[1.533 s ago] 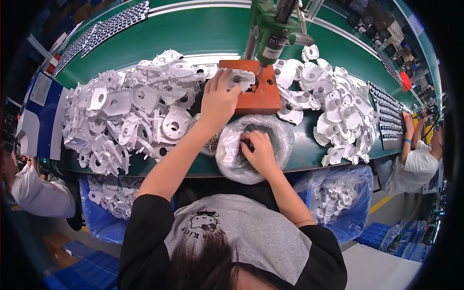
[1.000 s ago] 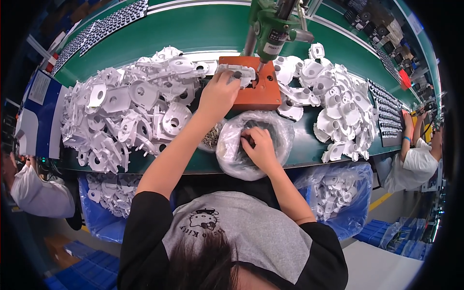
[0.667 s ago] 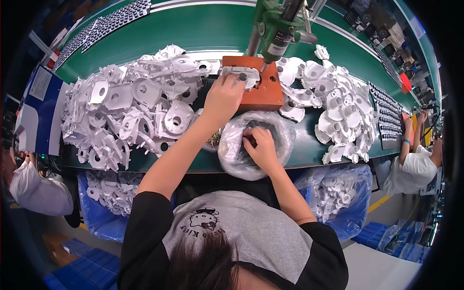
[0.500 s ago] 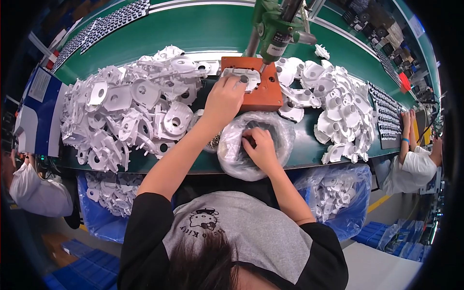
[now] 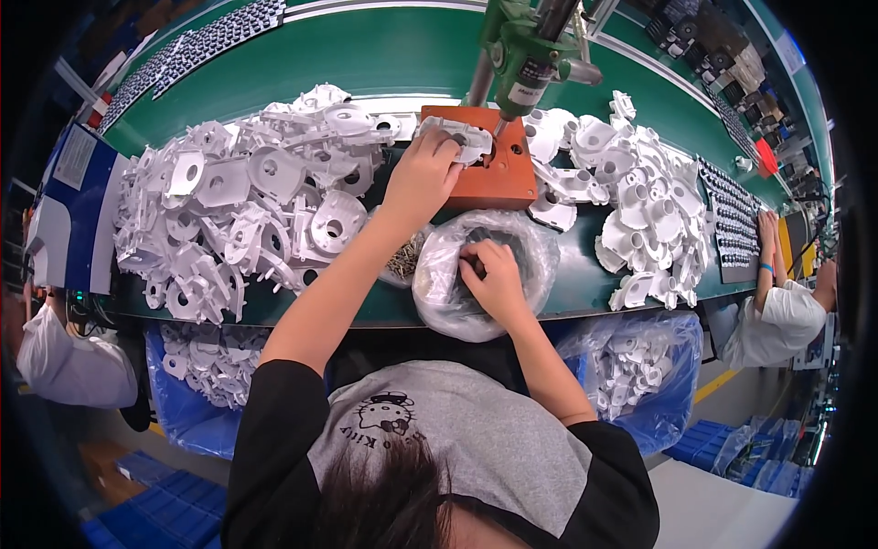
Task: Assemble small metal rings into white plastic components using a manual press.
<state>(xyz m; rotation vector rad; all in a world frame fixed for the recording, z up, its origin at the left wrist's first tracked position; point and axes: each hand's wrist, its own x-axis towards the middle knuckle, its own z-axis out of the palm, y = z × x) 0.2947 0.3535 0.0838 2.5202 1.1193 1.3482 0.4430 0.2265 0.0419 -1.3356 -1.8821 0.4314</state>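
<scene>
My left hand [image 5: 423, 176] grips a white plastic part [image 5: 468, 139], a housing piece with a round opening, and holds it tilted over the orange fixture block [image 5: 498, 188]. Above that block stands a green drill-press-like machine [image 5: 526, 69], its tip close to the part. My right hand [image 5: 495, 282] reaches into a container lined with clear plastic [image 5: 439, 306], fingers curled together; whatever they hold is hidden. Beside this container, partly behind my left forearm, lies a clear bag of small screws [image 5: 402, 261].
White plastic parts are heaped on the left [image 5: 219, 183] and right [image 5: 651, 206] of the green bench. Two blue lined bins [image 5: 197, 425] [image 5: 681, 430] stand below its front edge. Trays of small dark parts [image 5: 734, 224] lie at the right, near another person's hands [image 5: 768, 240].
My left hand has lifted and tilted the white part on the fixture, moving slightly up. The screw bag shows more. My right hand stays nearly still. A white part atop the right heap has shifted.
</scene>
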